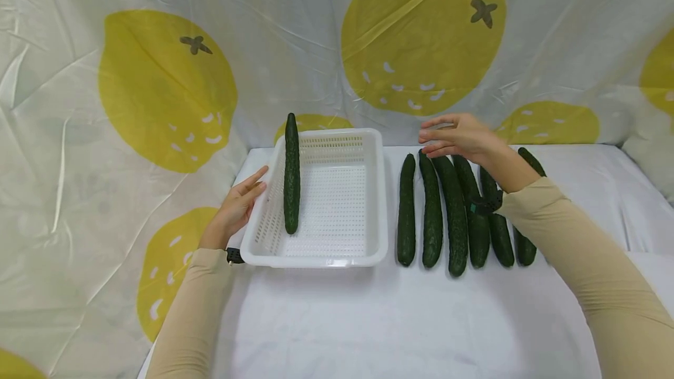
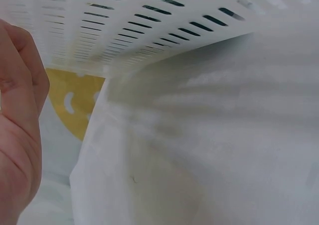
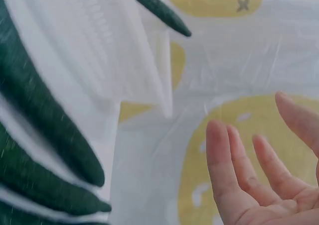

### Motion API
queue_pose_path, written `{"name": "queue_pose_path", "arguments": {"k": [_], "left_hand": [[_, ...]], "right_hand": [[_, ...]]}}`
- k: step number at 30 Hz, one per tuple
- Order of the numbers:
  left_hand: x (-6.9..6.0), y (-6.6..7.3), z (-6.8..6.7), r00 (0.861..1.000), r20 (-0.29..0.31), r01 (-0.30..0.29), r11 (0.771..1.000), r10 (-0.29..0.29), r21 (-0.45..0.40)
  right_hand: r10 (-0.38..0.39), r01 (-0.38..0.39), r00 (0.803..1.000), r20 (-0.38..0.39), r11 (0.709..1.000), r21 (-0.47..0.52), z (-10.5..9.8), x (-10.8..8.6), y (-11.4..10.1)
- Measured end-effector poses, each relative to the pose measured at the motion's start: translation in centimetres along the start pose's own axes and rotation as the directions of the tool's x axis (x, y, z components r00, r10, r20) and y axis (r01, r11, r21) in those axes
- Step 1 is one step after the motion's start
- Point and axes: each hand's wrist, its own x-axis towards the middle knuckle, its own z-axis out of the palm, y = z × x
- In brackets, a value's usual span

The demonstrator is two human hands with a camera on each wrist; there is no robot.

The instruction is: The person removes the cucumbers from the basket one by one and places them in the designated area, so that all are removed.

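A white plastic basket (image 1: pixel 337 262) with slotted walls stands on the table. One dark green cucumber (image 1: pixel 292 174) lies along its left side, its far end sticking out past the back rim. My left hand (image 1: pixel 231 209) is at the basket's outer left wall, its fingers extended beside the rim; contact is hard to make out. Empty, with fingers spread, my right hand (image 1: pixel 463 139) hovers over the far ends of a row of several cucumbers (image 1: pixel 432 221) right of the basket. My right forearm partly hides the rightmost ones.
A white cloth (image 1: pixel 337 320) covers the table. Behind and to the left hangs a pale curtain (image 1: pixel 284 34) printed with large yellow lemons. Dark bands (image 1: pixel 487 203) sit on both wrists.
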Motion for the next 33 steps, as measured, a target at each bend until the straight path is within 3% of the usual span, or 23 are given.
{"name": "queue_pose_path", "arguments": {"k": [17, 23, 33], "left_hand": [[-0.4, -0.3, -0.2, 0.999, 0.009, -0.030, 0.999, 0.031, -0.011], [-0.4, 0.2, 0.0, 1.000, 0.016, -0.007, 1.000, 0.007, -0.020], [0.1, -0.1, 0.0, 1.000, 0.006, -0.030, 0.999, 0.031, -0.010]], "right_hand": [[0.027, -0.030, 0.997, 0.078, 0.999, 0.035, 7.9, 4.5, -0.7], [0.059, -0.064, 0.996, 0.069, 0.996, 0.064, 10.6, 6.1, -0.5], [0.097, -0.101, 0.995, 0.036, 0.985, 0.141, 14.6, 8.4, -0.5]]}}
